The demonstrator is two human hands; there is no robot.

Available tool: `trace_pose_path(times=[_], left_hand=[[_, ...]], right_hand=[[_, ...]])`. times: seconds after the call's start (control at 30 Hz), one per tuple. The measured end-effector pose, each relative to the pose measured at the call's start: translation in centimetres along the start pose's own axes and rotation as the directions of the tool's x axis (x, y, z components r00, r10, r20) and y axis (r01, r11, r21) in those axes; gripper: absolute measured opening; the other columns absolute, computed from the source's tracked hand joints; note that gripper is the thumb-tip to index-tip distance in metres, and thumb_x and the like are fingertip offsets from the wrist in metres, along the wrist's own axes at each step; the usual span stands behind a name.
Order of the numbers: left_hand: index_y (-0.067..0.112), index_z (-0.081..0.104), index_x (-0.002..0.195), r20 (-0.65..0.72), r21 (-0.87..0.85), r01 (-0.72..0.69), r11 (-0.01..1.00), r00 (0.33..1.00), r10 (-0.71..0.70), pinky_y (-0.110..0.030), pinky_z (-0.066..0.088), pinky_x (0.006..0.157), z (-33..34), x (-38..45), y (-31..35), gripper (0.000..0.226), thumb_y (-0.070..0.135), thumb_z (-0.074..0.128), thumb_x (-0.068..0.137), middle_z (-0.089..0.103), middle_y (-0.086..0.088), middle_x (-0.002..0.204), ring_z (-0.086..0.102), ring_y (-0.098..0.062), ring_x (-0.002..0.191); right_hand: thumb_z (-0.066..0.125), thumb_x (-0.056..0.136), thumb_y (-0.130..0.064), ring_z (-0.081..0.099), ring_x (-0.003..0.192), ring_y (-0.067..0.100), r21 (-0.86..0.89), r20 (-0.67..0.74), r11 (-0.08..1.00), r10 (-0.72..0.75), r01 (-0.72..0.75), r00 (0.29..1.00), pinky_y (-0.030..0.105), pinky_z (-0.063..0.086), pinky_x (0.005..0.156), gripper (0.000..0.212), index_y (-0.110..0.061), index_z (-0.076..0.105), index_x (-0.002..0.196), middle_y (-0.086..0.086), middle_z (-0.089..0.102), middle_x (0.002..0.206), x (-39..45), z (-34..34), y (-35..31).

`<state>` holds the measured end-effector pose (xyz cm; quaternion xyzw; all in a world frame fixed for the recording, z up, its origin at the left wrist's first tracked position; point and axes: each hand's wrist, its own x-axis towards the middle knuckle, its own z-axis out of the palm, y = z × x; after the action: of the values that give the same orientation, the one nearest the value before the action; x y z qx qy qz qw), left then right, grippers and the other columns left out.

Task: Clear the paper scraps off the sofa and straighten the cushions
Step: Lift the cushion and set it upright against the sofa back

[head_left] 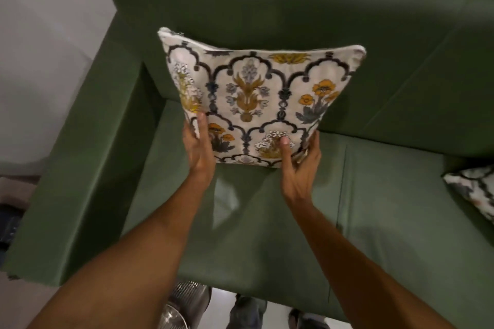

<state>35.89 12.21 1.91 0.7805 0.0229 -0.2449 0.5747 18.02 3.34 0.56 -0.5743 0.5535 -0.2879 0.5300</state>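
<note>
A white cushion (256,99) printed with dark arches and yellow flowers stands upright against the backrest of the green sofa (401,222), near its left end. My left hand (199,147) grips the cushion's lower left edge. My right hand (299,165) grips its lower right corner, thumb on the front face. A second cushion (473,189) with the same print lies on the seat at the right edge of view, partly cut off. No paper scraps show on the seat.
The sofa's left armrest (88,155) runs beside the cushion, with a pale wall behind it. A shiny metal bin (184,302) stands on the floor below the seat's front edge, next to my feet (248,312).
</note>
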Motion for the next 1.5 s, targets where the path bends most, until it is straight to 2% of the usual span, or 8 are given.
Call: trace_pose_path(times=[0.23,0.4,0.6,0.8,0.97,1.07,1.27,1.5], left_hand=[[0.009,0.031,0.159,-0.325,0.056,0.276,0.960,0.914,-0.244,-0.051,0.019,0.127,3.8,-8.3,-5.2,0.101,0.084,0.035,0.092,0.027,-0.022,0.166,0.027,-0.035,0.154],[-0.005,0.057,0.122,-0.426,0.179,0.394,0.901,0.857,-0.290,-0.055,0.036,0.113,9.9,-16.5,-6.2,0.082,0.072,0.040,0.099,0.051,-0.033,0.130,0.051,-0.048,0.125],[0.002,0.061,0.107,0.011,0.462,-0.039,0.886,0.999,0.038,-0.034,0.030,0.098,21.6,-25.4,-4.4,0.060,0.061,0.048,0.101,0.059,-0.024,0.113,0.056,-0.039,0.113],[0.022,0.040,0.152,0.574,0.453,-0.401,0.796,0.815,0.084,-0.032,0.022,0.122,33.8,-34.1,-3.9,0.095,0.088,0.032,0.085,0.044,-0.004,0.156,0.033,-0.021,0.147],[0.036,0.019,0.162,0.718,0.385,-0.410,0.827,0.696,0.010,-0.040,0.012,0.126,43.2,-39.5,-3.9,0.103,0.095,0.033,0.079,0.019,0.000,0.172,0.013,-0.018,0.158],[0.033,0.015,0.164,0.733,0.322,-0.361,0.875,0.680,0.010,-0.049,0.015,0.130,48.1,-41.5,-4.0,0.103,0.090,0.040,0.082,0.014,0.001,0.174,0.012,-0.019,0.159],[0.037,0.013,0.164,0.705,0.295,-0.308,0.905,0.709,0.012,-0.054,0.011,0.127,55.0,-42.0,-4.0,0.102,0.090,0.040,0.081,0.019,0.001,0.174,0.013,-0.023,0.160],[0.033,0.043,0.148,0.610,0.279,-0.326,0.903,0.787,0.096,-0.054,0.035,0.119,54.8,-42.1,-5.2,0.091,0.092,0.046,0.079,0.052,0.002,0.152,0.042,-0.021,0.143]], right_hand=[[0.061,0.098,-0.068,0.026,0.165,0.020,-0.002,-0.085,0.995,0.101,-0.102,0.991,0.059,0.031,0.131,0.093,-0.029,0.019,0.171,-0.002,0.024,0.177,0.2,-7.8,2.8],[0.056,0.100,-0.068,0.027,0.164,0.018,-0.031,-0.172,0.995,0.091,-0.098,0.981,0.051,0.026,0.135,0.090,-0.026,0.021,0.171,-0.001,0.026,0.176,1.3,-16.0,4.0],[0.053,0.101,-0.071,0.024,0.165,0.019,-0.016,-0.305,0.989,0.134,-0.145,0.943,0.047,0.024,0.135,0.089,-0.031,0.015,0.171,-0.004,0.021,0.178,3.0,-28.0,5.7],[0.060,0.102,-0.062,0.020,0.166,0.026,0.081,-0.544,0.966,0.251,-0.248,0.800,0.049,0.022,0.136,0.095,-0.025,0.010,0.172,0.003,0.012,0.180,4.2,-40.4,8.4],[0.069,0.099,-0.055,0.021,0.164,0.033,0.203,-0.769,0.950,0.305,-0.238,0.562,0.037,0.018,0.131,0.100,-0.016,0.012,0.171,0.016,0.013,0.177,5.3,-49.6,10.6],[0.068,0.098,-0.061,0.020,0.165,0.036,0.292,-0.787,0.928,0.371,-0.233,0.493,0.049,0.021,0.135,0.103,-0.017,0.011,0.172,0.016,0.013,0.177,6.6,-53.5,12.2],[0.065,0.091,-0.074,0.018,0.166,0.033,0.330,-0.729,0.929,0.364,-0.168,0.580,0.058,0.021,0.135,0.110,-0.027,0.010,0.172,0.009,0.018,0.177,9.2,-56.0,13.6],[0.079,0.082,-0.072,0.039,0.157,0.020,0.348,-0.620,0.936,0.279,-0.062,0.734,0.051,0.036,0.131,0.113,-0.025,0.023,0.168,-0.002,0.039,0.168,10.1,-55.8,13.2]])
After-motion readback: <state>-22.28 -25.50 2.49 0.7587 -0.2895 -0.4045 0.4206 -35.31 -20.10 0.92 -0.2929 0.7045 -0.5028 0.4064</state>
